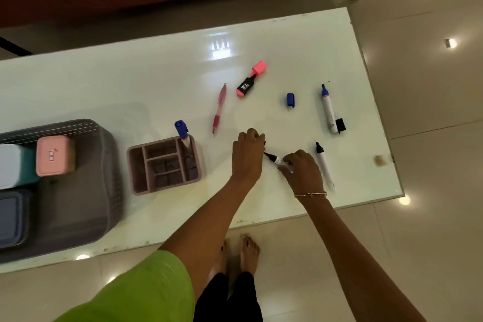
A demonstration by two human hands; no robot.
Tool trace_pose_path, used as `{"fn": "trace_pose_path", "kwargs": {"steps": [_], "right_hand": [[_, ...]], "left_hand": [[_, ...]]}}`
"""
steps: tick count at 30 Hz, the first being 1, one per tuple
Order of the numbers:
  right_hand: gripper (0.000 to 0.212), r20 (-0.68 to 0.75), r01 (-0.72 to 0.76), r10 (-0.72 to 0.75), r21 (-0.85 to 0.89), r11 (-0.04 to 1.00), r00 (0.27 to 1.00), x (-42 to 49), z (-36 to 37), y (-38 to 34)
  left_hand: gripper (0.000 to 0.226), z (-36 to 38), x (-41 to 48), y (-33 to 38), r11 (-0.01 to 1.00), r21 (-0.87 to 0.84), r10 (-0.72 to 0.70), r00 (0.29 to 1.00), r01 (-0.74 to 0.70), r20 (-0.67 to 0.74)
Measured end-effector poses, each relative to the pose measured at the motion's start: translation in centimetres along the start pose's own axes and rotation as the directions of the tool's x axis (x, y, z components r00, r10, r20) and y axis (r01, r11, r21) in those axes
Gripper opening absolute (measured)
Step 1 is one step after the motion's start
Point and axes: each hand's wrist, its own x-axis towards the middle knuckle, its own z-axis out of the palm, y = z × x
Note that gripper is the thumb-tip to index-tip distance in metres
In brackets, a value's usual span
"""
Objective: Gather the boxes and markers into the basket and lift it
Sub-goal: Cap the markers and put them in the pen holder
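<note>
A grey basket [86, 191] stands at the table's left and holds a pink box [55, 155], a white and teal box [15, 165] and a dark blue box [13, 217]. My right hand [303, 171] grips a black-tipped marker [274, 159] by its white barrel. My left hand [248, 154] is closed just at the marker's tip, seemingly pinching a small dark cap. Loose on the table lie another uncapped black marker [324, 165], an uncapped blue marker [328, 110], a blue cap [290, 99], a black cap [341, 125], a pink highlighter [251, 78] and a pink pen [219, 108].
A brownish-pink divided organizer [146, 167] stands right of the basket with a blue-capped marker [182, 132] upright in it. The white glossy table [130, 81] ends close on the right and front. A small tan scrap [380, 160] lies near the right edge.
</note>
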Motion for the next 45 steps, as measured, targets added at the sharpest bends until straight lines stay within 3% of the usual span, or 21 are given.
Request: {"fn": "trace_pose_path", "kwargs": {"steps": [4, 7, 10, 15, 18, 25, 29, 32, 35, 37, 39, 42, 45], "right_hand": [[0.011, -0.056, -0.048, 0.051, 0.055, 0.997, 0.997, 0.0, -0.7, -0.5], [0.012, -0.099, -0.018, 0.028, 0.102, 0.995, 0.995, -0.2, -1.9, -1.4], [0.012, -0.103, 0.044, -0.034, 0.094, 0.995, 0.994, -0.5, -2.8, -2.5], [0.014, -0.096, 0.147, -0.142, 0.045, 0.988, 0.985, -1.0, -4.0, -4.4], [0.014, -0.089, 0.209, -0.207, 0.014, 0.978, 0.974, -1.1, -5.0, -5.4], [0.015, -0.074, 0.353, -0.35, 0.028, 0.935, 0.934, -0.2, -6.3, -6.9], [0.017, 0.026, 0.4, -0.401, 0.03, 0.916, 0.916, -0.2, -6.0, -7.5], [0.014, 0.08, 0.42, -0.423, 0.05, 0.906, 0.902, -1.2, -5.4, -8.3], [0.016, -0.007, 0.357, -0.36, 0.146, 0.923, 0.933, -2.8, -5.2, -10.0], [0.018, -0.111, 0.247, -0.222, 0.329, 0.912, 0.969, -3.6, -5.5, -11.8], [0.015, -0.17, 0.169, -0.091, 0.524, 0.835, 0.981, -4.2, -5.8, -14.0], [0.016, -0.139, 0.071, 0.036, 0.694, 0.717, 0.99, -4.2, -5.4, -17.7], [0.015, -0.113, 0.044, 0.046, 0.679, 0.732, 0.992, -3.4, -3.5, -20.1]], "left_hand": [[0.024, -0.2, -0.1, -0.8, 0.979, -0.19, -0.081, 0.997, 0.08, 0.005], [0.022, -1.7, -1.2, -0.8, 0.874, -0.458, -0.176, 0.984, 0.162, 0.013], [0.021, -3.5, -2.7, -0.4, 0.812, -0.563, -0.176, 0.984, 0.155, 0.016], [0.021, -5.9, -4.1, -0.1, 0.822, -0.554, -0.15, 0.989, 0.13, 0.011], [0.026, -7.2, -4.3, -0.2, 0.888, -0.45, -0.071, 0.995, 0.093, 0.065], [0.028, -9.7, -4.8, -0.4, 0.889, -0.446, -0.081, 0.994, 0.107, 0.075], [0.031, -9.9, -6.0, -1.7, 0.923, -0.371, -0.062, 0.991, 0.103, 0.121], [0.038, -10.9, -7.8, -2.4, 0.915, -0.398, -0.058, 0.997, 0.071, 0.043], [0.048, -12.5, -9.5, -2.8, 0.935, -0.355, -0.032, 0.991, -0.018, -0.132], [0.045, -13.9, -10.5, -3.8, 0.953, -0.303, -0.087, 0.965, 0.008, -0.247], [0.039, -15.0, -11.4, -5.5, 0.96, -0.276, -0.151, 0.928, 0.055, -0.34], [0.038, -16.2, -12.5, -8.2, 0.946, -0.282, -0.256, 0.906, 0.163, -0.336], [0.038, -16.6, -12.8, -10.1, 0.931, -0.275, -0.323, 0.893, 0.24, -0.314]]}}
